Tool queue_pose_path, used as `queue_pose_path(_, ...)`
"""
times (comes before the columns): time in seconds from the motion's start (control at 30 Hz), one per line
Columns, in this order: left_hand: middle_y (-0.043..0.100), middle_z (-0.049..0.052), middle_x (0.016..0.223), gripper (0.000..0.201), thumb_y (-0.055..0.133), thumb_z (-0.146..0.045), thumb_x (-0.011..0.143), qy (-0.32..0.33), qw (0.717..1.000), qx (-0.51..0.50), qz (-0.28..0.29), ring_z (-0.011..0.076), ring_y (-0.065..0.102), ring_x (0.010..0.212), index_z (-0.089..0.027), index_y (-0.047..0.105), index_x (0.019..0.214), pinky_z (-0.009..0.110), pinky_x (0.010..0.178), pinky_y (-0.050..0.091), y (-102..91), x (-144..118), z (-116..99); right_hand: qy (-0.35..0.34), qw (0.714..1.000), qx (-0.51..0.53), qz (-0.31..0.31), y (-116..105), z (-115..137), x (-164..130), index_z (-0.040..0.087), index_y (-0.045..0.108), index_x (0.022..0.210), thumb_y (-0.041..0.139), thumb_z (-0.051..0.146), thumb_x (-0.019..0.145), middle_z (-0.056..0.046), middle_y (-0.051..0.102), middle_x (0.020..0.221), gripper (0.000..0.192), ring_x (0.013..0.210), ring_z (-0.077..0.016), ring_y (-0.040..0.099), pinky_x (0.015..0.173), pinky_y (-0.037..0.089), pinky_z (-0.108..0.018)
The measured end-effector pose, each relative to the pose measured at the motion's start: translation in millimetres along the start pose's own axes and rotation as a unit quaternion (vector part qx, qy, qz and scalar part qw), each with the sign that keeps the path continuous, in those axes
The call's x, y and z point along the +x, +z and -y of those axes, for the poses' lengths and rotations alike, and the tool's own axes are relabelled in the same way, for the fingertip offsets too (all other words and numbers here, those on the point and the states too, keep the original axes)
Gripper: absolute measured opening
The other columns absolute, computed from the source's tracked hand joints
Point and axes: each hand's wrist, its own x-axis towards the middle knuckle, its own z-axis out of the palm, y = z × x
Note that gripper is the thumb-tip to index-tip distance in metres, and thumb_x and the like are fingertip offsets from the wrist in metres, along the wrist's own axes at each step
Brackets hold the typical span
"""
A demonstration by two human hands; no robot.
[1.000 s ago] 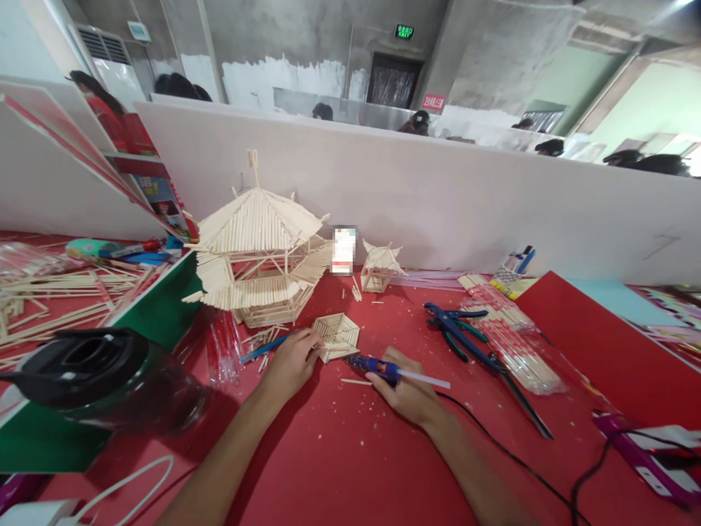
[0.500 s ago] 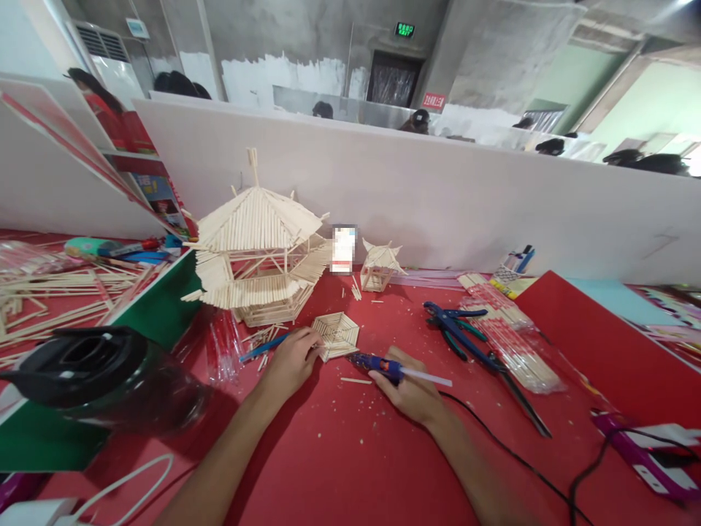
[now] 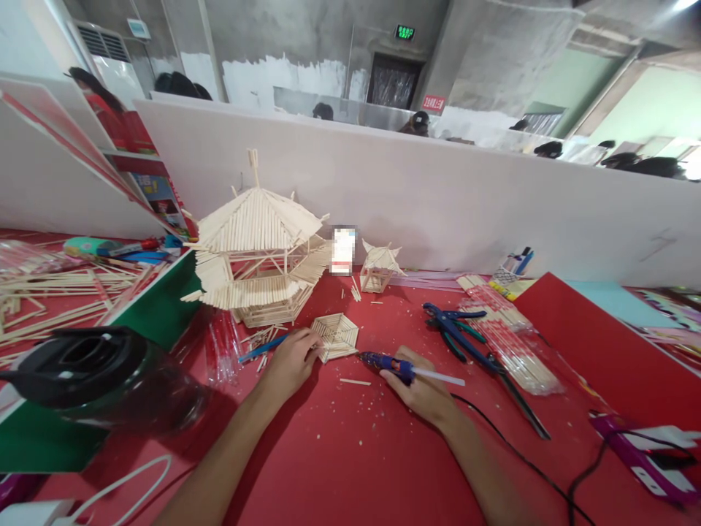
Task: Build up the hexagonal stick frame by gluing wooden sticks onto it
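The left hand presses its fingers on the hexagon, which lies on the red table just before the pagoda. The right hand grips a glue gun right of the hexagon.

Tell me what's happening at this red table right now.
A person is working on stick models. The left hand rests on the near edge of a small flat hexagonal wooden stick panel lying on the red table. The right hand grips a blue hot glue gun, nozzle pointing at the panel but just short of it. A large wooden stick pavilion model stands behind, and blue-handled pliers lie to the right.
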Motion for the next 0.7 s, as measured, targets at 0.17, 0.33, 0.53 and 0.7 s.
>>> queue_pose_path(0.17, 0.065, 0.005, 0.091, 0.013, 0.052, -0.012, 0.089, 0.001, 1.000, -0.002, -0.002, 0.0204, 0.060, 0.089, -0.020, 0.060, 0.083, 0.031, 0.083, 0.046, -0.3, 0.4, -0.1, -0.009, 1.000, -0.003, 0.007, 3.0, 5.3, 1.2, 0.022, 0.057, 0.075, 0.052, 0.042, 0.095, -0.002, 0.057, 0.077, 0.029, 0.067, -0.0173, 0.057, 0.061, 0.041, -0.028)
queue_pose_path(0.33, 0.065, 0.005, 0.090, 0.014, 0.051, -0.013, 0.089, 0.006, 1.000, -0.003, -0.001, 0.0206, 0.060, 0.088, -0.020, 0.061, 0.083, 0.032, 0.083, 0.045, -0.5, 0.6, 0.9, -0.017, 0.999, -0.046, -0.007, 4.3, 4.6, 1.5, 0.021, 0.058, 0.077, 0.052, 0.043, 0.095, -0.003, 0.058, 0.077, 0.029, 0.068, -0.0182, 0.057, 0.060, 0.040, -0.028)
queue_pose_path(0.53, 0.065, 0.005, 0.091, 0.014, 0.051, -0.013, 0.089, 0.006, 1.000, -0.005, -0.002, 0.0209, 0.060, 0.089, -0.020, 0.061, 0.084, 0.031, 0.083, 0.045, 0.2, 0.4, 1.4, -0.021, 0.998, -0.065, -0.013, 4.0, 2.0, 0.4, 0.021, 0.059, 0.077, 0.051, 0.044, 0.095, -0.003, 0.057, 0.075, 0.031, 0.066, -0.0176, 0.057, 0.058, 0.039, -0.027)
queue_pose_path(0.7, 0.065, 0.005, 0.090, 0.015, 0.050, -0.014, 0.089, 0.004, 1.000, -0.004, -0.001, 0.0206, 0.060, 0.088, -0.020, 0.061, 0.082, 0.031, 0.083, 0.045, 0.8, 0.0, 1.8, -0.027, 0.996, -0.083, -0.035, 1.4, -4.6, -0.1, 0.021, 0.059, 0.077, 0.050, 0.044, 0.096, -0.003, 0.058, 0.074, 0.032, 0.066, -0.0182, 0.056, 0.060, 0.040, -0.027)
